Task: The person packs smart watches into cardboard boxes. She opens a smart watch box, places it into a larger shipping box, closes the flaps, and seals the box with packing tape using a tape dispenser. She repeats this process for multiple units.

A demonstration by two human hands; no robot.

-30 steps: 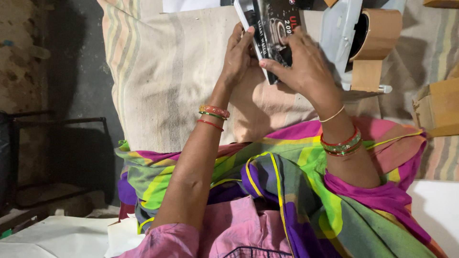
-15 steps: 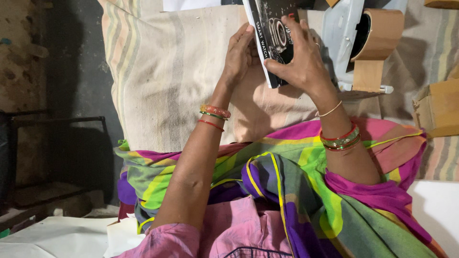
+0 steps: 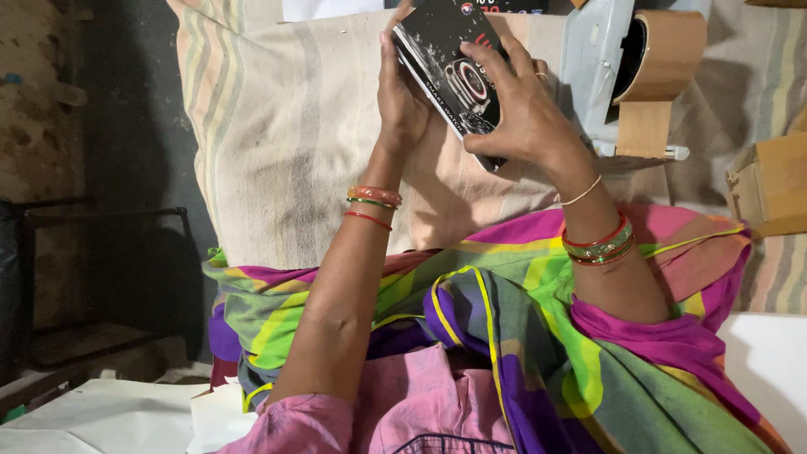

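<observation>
- Change since the earlier frames: the box (image 3: 454, 71) sits higher and further left in the head view, now close to the top edge; both hands have risen with it, and its printed face has turned more toward the camera.
- Box: a flat black carton, printed with a picture of a round-faced watch. It is held in the air above a striped cloth (image 3: 286, 126), not resting on it.
- Long axis: runs from upper left to lower right, tilted; the upper end is cut by the frame edge.
- Left hand (image 3: 402, 92): closed round the box's left long edge, palm against the side, fingers hidden behind the carton, thumb up along the edge.
- Right hand (image 3: 521, 113): gripping the box from the right, fingers spread over the printed face and the lower right corner, a ring on one finger.
- Relation: the box lies between the two hands, touching both; neither hand is nearer, the left at the upper edge, the right at the lower end.
- Wrists: bangles (image 3: 374, 204) on the left, bangles (image 3: 598, 245) on the right.
- Nearby: a tape dispenser (image 3: 593, 76) with a brown roll (image 3: 664, 50) just right of the right hand, apart from it; a cardboard box (image 3: 769, 185) at the far right.
- Foreground: bright draped fabric (image 3: 504, 328) across the lap.
</observation>
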